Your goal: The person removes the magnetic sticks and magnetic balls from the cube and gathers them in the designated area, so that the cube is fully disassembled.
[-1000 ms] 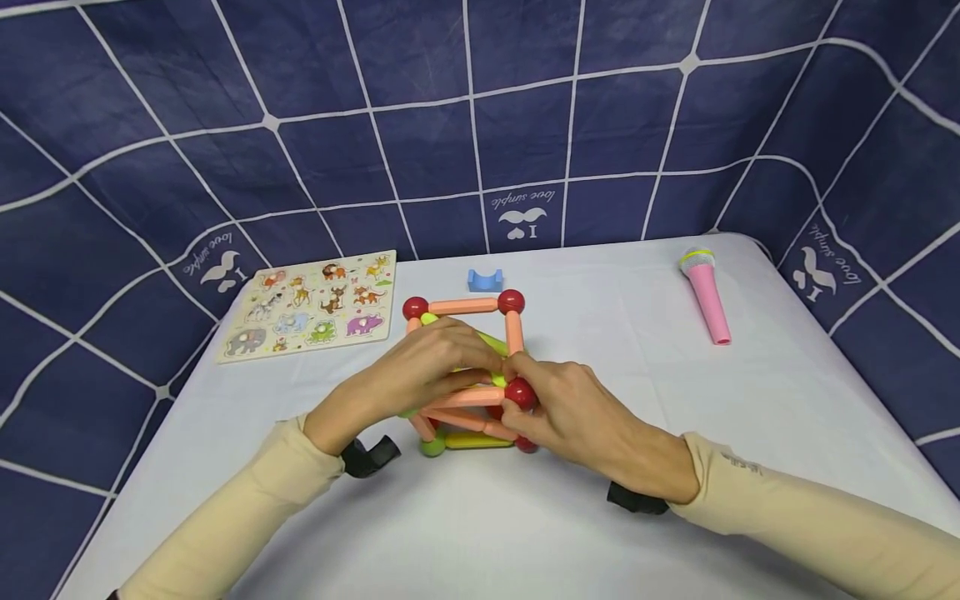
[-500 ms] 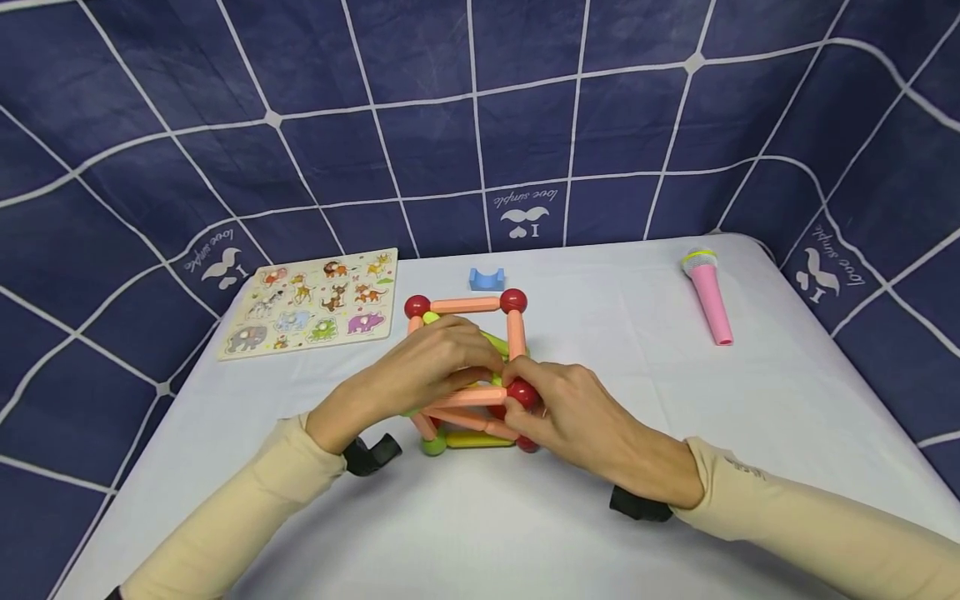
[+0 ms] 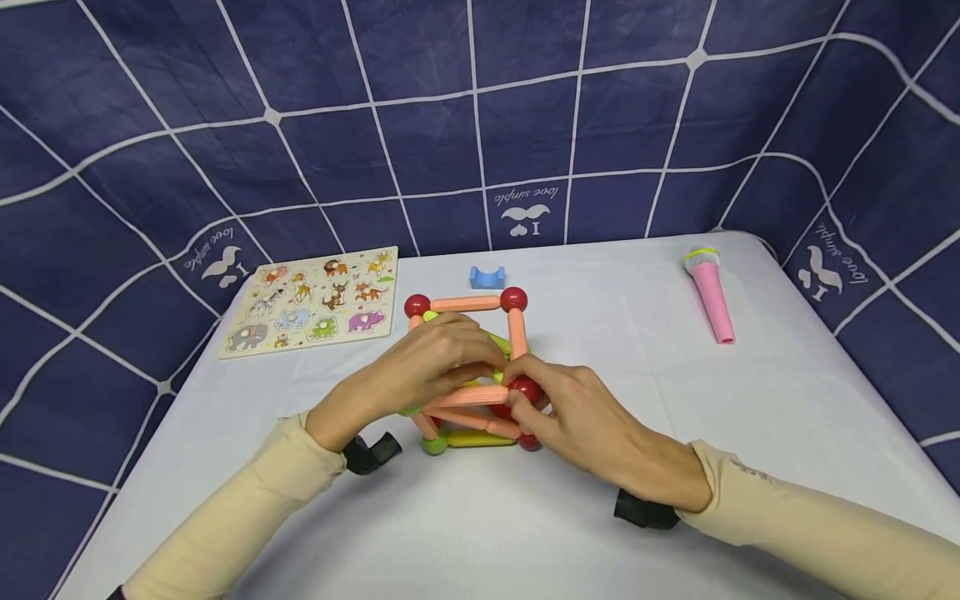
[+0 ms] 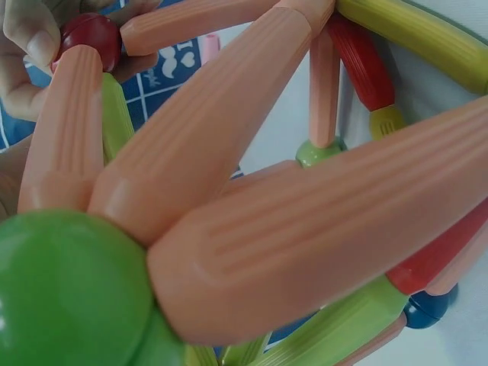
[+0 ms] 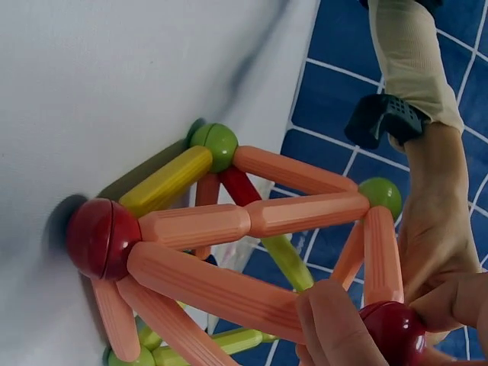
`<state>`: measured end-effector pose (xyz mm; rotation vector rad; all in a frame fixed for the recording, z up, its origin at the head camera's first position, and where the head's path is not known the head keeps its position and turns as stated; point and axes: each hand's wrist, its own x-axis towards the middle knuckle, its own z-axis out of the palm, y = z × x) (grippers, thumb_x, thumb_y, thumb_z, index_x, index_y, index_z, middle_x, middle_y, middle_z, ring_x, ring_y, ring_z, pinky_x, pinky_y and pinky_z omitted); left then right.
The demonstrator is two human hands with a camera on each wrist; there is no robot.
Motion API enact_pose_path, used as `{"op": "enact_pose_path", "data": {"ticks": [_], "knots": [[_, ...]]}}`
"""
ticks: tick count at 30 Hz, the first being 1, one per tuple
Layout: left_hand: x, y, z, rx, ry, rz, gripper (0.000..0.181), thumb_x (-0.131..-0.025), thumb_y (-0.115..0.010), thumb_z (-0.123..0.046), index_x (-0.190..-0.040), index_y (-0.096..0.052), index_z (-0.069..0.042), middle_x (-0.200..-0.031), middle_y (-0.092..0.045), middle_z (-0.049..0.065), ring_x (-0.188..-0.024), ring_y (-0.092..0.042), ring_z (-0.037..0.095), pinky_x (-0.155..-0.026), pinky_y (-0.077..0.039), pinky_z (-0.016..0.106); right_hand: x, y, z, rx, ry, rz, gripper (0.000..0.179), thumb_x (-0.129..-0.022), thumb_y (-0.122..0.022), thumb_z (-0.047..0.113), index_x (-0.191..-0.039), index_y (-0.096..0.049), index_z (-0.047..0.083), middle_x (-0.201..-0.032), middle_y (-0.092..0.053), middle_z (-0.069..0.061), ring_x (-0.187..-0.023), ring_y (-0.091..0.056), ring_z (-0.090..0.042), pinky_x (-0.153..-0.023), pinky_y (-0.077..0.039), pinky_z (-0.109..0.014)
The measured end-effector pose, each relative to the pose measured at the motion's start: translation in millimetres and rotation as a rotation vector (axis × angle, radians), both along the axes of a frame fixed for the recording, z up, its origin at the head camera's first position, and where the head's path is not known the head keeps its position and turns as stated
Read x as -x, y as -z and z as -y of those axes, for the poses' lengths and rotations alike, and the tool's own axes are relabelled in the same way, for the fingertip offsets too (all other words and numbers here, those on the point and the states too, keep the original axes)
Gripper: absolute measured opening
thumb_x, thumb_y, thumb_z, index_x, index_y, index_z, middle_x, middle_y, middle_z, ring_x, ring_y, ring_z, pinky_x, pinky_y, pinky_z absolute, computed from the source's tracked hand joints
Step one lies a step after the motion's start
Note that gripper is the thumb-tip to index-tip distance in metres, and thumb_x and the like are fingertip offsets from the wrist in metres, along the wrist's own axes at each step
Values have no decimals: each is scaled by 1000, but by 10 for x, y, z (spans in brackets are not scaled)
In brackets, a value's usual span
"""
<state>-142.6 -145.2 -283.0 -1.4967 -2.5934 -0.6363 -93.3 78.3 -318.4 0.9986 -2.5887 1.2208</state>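
A frame of magnetic building sticks and balls (image 3: 467,304) stands on the table, with orange, yellow-green and red sticks joined by red and green balls. My right hand (image 3: 592,421) pinches a red ball (image 5: 393,332) at its near right upper corner between thumb and fingers. My left hand (image 3: 431,362) reaches over the frame from the left, its fingers bent down to a yellow-green stick (image 3: 498,342) inside it; the fingertips are partly hidden. A green ball (image 4: 72,286) joins several orange sticks (image 4: 328,229) close to the left wrist camera.
An animal peg puzzle board (image 3: 315,304) lies at the back left. Behind the frame sits a small blue block with a curved notch (image 3: 487,278). A pink toy microphone (image 3: 711,296) lies at the right. Blue checked cloth (image 3: 525,125) rises along the table's back and sides.
My right hand has shifted very slightly right and its thumb has moved a little on the red ball. The left hand and the frame hold nearly the same place.
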Motion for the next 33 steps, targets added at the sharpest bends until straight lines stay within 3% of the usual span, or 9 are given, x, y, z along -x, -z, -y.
{"op": "enact_pose_path", "data": {"ticks": [7, 15, 26, 33], "knots": [[-3, 4, -8, -15, -4, 1, 20, -85, -77, -8, -104, -76, -14, -101, -72, -10, -98, -62, 8, -102, -41, 34, -17, 10, -4, 12, 24, 55, 19, -90, -61, 8, -107, -57, 15, -75, -59, 13, -62, -54, -2, -45, -42, -22], [-4, 17, -15, -42, 15, 2, 17, -86, -76, -7, -101, -76, -14, -100, -71, -10, -97, -61, 7, -102, -41, 33, -32, -4, -13, 25, 38, 92, 21, -88, -60, 6, -107, -58, 16, -92, -59, 8, -71, -57, -6, -52, -48, -23], [6, 38, -9, -56, 35, -10, 16, -87, -74, -7, -100, -75, -15, -98, -71, -11, -98, -62, 6, -97, -43, 30, -44, -12, -13, 6, 12, 104, 16, -94, -57, 9, -109, -60, 13, -88, -55, 6, -72, -54, -5, -56, -47, -22], [16, 33, -12, -27, 17, -26, 15, -86, -76, -6, -99, -76, -15, -96, -71, -10, -93, -61, 6, -98, -43, 30, -66, -41, -14, 28, -31, 209, 20, -97, -53, 8, -116, -59, 9, -92, -56, 1, -63, -61, -3, -52, -51, -22]]}}
